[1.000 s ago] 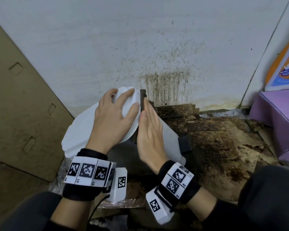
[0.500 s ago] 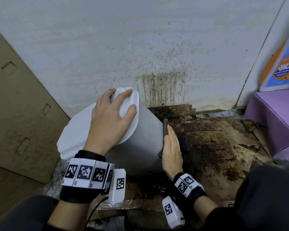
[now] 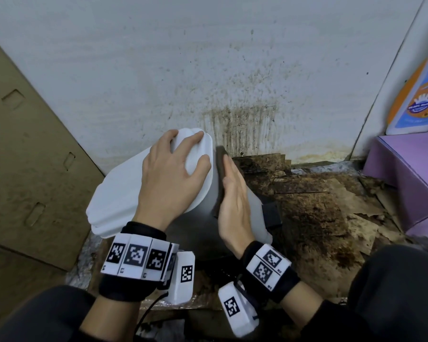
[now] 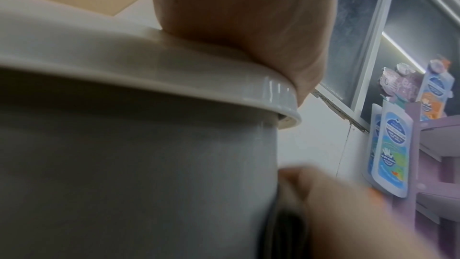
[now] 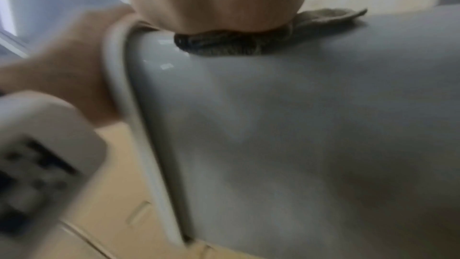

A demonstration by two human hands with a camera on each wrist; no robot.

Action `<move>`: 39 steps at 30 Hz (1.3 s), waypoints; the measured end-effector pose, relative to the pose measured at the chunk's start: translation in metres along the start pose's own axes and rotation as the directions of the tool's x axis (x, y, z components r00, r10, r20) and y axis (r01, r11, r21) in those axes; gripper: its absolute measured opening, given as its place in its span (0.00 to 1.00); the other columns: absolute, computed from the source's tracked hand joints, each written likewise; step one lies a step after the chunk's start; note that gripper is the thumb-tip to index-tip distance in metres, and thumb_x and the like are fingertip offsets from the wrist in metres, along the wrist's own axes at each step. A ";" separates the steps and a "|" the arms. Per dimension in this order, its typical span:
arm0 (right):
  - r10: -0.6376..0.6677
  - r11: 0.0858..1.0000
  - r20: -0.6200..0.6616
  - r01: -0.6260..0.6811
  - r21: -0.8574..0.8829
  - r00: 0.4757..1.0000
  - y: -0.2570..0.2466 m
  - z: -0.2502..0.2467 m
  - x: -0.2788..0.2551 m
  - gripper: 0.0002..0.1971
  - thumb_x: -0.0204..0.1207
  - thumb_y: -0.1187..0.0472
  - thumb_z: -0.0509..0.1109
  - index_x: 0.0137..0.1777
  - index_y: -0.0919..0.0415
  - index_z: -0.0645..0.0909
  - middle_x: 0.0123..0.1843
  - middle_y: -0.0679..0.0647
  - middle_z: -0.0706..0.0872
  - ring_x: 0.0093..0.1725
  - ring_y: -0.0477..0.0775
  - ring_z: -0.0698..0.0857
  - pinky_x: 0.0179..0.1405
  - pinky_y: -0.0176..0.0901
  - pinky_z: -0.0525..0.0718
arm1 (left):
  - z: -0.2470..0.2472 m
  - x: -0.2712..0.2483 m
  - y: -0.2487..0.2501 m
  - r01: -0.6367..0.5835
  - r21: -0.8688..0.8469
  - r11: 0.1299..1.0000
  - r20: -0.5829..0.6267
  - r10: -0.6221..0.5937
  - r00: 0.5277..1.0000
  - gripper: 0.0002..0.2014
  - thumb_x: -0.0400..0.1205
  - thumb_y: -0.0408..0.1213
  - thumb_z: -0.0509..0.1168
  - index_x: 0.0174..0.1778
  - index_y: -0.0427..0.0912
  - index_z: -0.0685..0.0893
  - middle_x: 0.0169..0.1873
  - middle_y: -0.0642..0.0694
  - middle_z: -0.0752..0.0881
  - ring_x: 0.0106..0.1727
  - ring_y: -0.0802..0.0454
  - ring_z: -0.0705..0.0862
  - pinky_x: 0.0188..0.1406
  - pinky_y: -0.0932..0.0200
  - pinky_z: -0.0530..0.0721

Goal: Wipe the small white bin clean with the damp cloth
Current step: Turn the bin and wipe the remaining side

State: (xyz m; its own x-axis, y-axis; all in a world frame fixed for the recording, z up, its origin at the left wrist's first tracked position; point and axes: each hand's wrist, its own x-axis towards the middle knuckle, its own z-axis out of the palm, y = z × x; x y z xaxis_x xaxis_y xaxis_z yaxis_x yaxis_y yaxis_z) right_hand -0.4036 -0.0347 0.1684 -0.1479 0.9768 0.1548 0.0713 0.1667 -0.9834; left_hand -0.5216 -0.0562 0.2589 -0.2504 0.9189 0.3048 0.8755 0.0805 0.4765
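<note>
Swept back up bin [image 3: 232, 201] side, right hand [image 3: 235, 206] flat-fingered pressing cloth [image 3: 221, 164] | left hand [image 3: 169, 178] spread, steadying lid [image 3: 116, 193] | mid-wipe | next: downward stroke, firm pressure.

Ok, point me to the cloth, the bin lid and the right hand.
cloth [image 3: 220, 162], head view, dark strip above the fingertips.
bin lid [image 3: 119, 193], head view, bare white top.
right hand [image 3: 235, 206], head view, back of the hand.

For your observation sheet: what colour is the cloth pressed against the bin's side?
Dark grey-brown cloth, seen best in the right wrist view.
</note>
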 end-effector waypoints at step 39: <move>-0.129 0.991 0.137 0.126 0.036 0.982 -0.024 0.004 0.007 0.28 0.92 0.53 0.44 0.92 0.47 0.57 0.92 0.37 0.57 0.90 0.33 0.51 0.92 0.51 0.53 | -0.004 0.000 -0.006 0.020 -0.022 1.000 -0.005 -0.020 1.000 0.26 0.81 0.59 0.54 0.78 0.70 0.73 0.80 0.52 0.68 0.80 0.48 0.66 0.80 0.45 0.62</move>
State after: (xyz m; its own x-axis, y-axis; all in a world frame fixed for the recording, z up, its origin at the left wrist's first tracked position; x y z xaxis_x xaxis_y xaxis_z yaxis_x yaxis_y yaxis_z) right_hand -0.4104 -0.0326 0.1923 -0.2893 0.9194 0.2664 0.0167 0.2830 -0.9590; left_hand -0.5283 -0.0581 0.2593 -0.2697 0.9153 0.2991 0.8611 0.0903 0.5003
